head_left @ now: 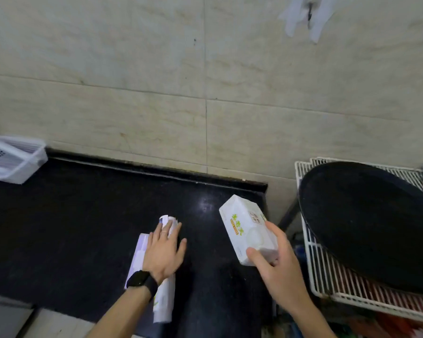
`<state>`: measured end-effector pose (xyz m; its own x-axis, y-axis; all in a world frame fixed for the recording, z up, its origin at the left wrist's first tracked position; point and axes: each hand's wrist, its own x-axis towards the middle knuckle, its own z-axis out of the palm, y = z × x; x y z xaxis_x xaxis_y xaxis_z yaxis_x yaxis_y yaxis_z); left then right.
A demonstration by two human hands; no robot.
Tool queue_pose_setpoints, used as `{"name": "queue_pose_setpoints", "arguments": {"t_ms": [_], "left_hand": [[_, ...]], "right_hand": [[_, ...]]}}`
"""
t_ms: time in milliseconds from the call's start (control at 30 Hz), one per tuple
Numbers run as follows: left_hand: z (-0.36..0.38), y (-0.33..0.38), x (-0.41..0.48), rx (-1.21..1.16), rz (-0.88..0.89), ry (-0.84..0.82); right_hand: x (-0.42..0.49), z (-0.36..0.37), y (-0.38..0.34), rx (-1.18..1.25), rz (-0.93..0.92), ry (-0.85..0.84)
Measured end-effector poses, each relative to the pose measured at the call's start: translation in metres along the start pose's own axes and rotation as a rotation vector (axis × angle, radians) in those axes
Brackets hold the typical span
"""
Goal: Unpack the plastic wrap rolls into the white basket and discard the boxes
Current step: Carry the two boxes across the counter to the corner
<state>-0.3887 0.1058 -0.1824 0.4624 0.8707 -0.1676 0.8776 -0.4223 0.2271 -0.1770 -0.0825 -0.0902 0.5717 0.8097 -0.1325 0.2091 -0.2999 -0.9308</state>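
Note:
A white plastic wrap box with green lettering is held at its near end by my right hand, tilted just above the black counter. My left hand, a black watch on its wrist, lies flat with spread fingers on other white boxes that lie lengthwise on the counter. Their far end sticks out past my fingertips. The white basket stands at the far left by the wall, partly cut off by the frame edge.
A white wire rack stands to the right of the counter, with a large round black pan lying on it. A tiled wall runs behind the counter. White plastic bags hang on the wall at the top right.

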Motion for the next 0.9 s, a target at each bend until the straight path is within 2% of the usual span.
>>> {"name": "queue_pose_setpoints", "arguments": {"t_ms": [167,333,533,667,900], "left_hand": [[0.01,-0.064,-0.013,-0.01,-0.104,-0.08],[0.025,-0.104,-0.023,0.016,-0.097,-0.176],[0.043,-0.131,-0.028,-0.067,-0.055,-0.286],[0.054,-0.14,-0.031,-0.118,-0.021,-0.243],[0.058,-0.137,-0.031,-0.219,-0.016,-0.211]], "right_hand": [[-0.014,0.076,0.024,-0.181,0.143,-0.093],[-0.022,0.13,0.051,-0.331,0.243,-0.147],[-0.027,0.173,0.084,-0.539,0.183,-0.075],[-0.034,0.194,0.1,-0.63,0.119,-0.049],[-0.041,0.213,0.119,-0.708,0.187,-0.009]]}}
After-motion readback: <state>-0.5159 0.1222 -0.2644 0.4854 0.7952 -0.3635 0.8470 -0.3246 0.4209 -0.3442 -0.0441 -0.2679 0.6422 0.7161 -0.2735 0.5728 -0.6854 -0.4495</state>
